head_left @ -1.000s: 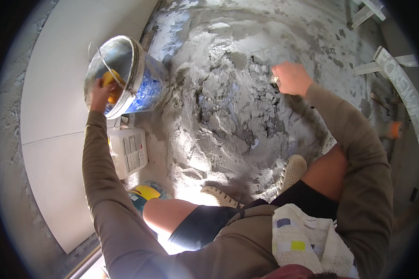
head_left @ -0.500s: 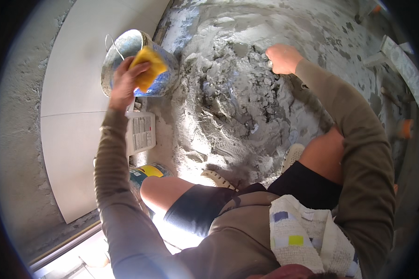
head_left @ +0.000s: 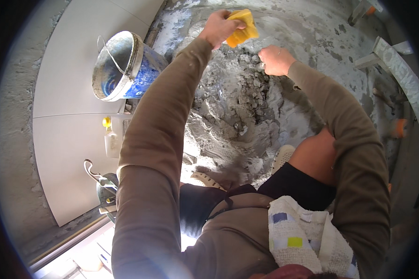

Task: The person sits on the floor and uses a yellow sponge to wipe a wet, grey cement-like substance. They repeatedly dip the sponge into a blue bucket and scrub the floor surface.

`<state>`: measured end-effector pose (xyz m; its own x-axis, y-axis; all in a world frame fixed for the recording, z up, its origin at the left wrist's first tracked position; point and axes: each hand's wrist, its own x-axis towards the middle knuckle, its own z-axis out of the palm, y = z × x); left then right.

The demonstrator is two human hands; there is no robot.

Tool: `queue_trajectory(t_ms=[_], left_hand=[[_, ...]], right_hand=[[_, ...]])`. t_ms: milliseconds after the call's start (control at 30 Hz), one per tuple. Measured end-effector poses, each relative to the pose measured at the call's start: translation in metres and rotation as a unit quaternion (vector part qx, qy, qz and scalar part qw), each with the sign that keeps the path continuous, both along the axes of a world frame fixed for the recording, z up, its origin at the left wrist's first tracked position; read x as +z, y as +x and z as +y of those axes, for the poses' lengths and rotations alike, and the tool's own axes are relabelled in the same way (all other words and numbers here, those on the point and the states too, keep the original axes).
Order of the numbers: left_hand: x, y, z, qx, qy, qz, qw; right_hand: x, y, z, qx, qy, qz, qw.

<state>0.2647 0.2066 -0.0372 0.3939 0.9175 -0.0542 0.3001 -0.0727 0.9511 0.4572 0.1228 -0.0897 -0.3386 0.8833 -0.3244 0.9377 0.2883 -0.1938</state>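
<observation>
R hand (head_left: 276,61) fisted, grip unclear — L hand (head_left: 218,29) w/ sponge (head_left: 245,29).

The sponge (head_left: 244,34) in the left fingers (head_left: 239,24) is plain golden yellow. Just below the right fingers (head_left: 262,53), the heaped mix (head_left: 249,95) is mottled in paler and darker grey. Left of the left fingers, the bucket (head_left: 145,74) is blue outside, blotched with greyish white. Below both sets of fingers, the sleeves (head_left: 158,121) are olive-brown, the shorts (head_left: 312,182) black, the towel (head_left: 307,237) white with squares of blue-grey and lime.
</observation>
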Motion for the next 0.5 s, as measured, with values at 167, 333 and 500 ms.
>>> queue_trajectory(t_ms=[167,333,500], left_hand=[[-0.013,0.015,0.013,-0.012,-0.006,-0.008,1.0],[-0.019,0.001,0.015,-0.01,0.002,0.029,1.0],[-0.026,-0.034,0.024,0.011,0.003,0.034,0.999]], right_hand=[[0.0,-0.002,0.0,-0.008,0.009,0.003,1.0],[0.0,0.003,0.002,-0.017,0.006,0.015,1.0],[-0.003,0.002,0.003,-0.008,0.019,0.007,1.0]])
